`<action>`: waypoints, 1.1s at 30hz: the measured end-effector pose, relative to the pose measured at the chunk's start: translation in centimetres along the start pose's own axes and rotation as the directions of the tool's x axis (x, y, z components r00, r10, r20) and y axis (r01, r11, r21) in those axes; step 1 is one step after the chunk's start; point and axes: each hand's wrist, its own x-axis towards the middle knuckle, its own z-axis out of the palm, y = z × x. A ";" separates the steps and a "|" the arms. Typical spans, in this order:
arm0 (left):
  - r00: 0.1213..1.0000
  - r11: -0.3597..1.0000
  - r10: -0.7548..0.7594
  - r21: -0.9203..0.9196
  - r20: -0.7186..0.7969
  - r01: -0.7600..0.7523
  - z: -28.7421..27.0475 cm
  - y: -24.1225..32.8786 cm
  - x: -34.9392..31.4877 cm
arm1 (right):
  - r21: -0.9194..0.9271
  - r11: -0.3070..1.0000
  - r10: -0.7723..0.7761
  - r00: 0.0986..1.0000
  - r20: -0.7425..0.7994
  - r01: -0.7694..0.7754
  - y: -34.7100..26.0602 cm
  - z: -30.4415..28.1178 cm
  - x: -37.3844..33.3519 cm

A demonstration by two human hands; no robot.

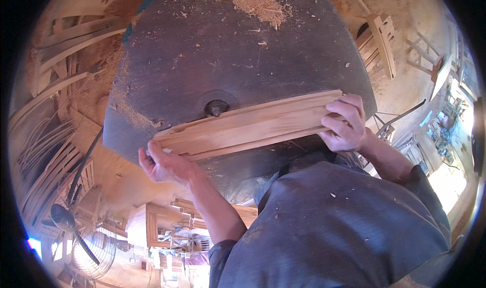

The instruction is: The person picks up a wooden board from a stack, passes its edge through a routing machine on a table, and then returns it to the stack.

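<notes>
A long, pale wooden board (248, 125) with grooved long edges lies slantwise across the near part of a dark machine table (293, 55), its right end farther away. My left hand (164, 164) is closed on the board's left end, thumb on top. At the other end, my right hand (347, 123) grips the board with fingers curled over its edge. Just beyond the board's far edge, a dark spindle cutter (216, 107) sits in a round opening in the table.
Wood shavings (253, 2) are heaped at the table's far side. Curved wooden strips (61, 50) are stacked at the left, above a wire-caged fan (94, 250). Slatted wooden parts (382, 45) stand beyond the table's right edge. A dark apron (329, 222) covers my front.
</notes>
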 end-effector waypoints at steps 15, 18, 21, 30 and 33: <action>0.994 0.978 0.079 0.196 -0.072 -0.064 -4.6 -3.6 10.1 | 0.032 0.991 -0.126 0.991 -0.040 0.127 -3.1 5.9 5.8; 0.992 0.982 0.022 0.190 -0.122 0.002 -4.8 -3.0 10.5 | 0.049 0.984 -0.168 0.986 -0.025 0.169 -3.7 7.1 6.7; 0.988 0.988 0.008 0.152 -0.155 0.016 -6.1 -4.4 12.6 | 0.080 0.971 -0.224 0.975 0.004 0.223 -4.3 7.9 8.0; 0.969 0.997 -0.032 0.059 -0.245 0.048 -8.8 -7.0 16.4 | 0.118 0.949 -0.302 0.949 0.091 0.291 -6.4 10.3 10.4; 0.967 0.995 -0.040 0.079 -0.251 0.062 -9.5 -7.2 16.9 | 0.129 0.938 -0.334 0.938 0.097 0.320 -6.7 11.2 10.6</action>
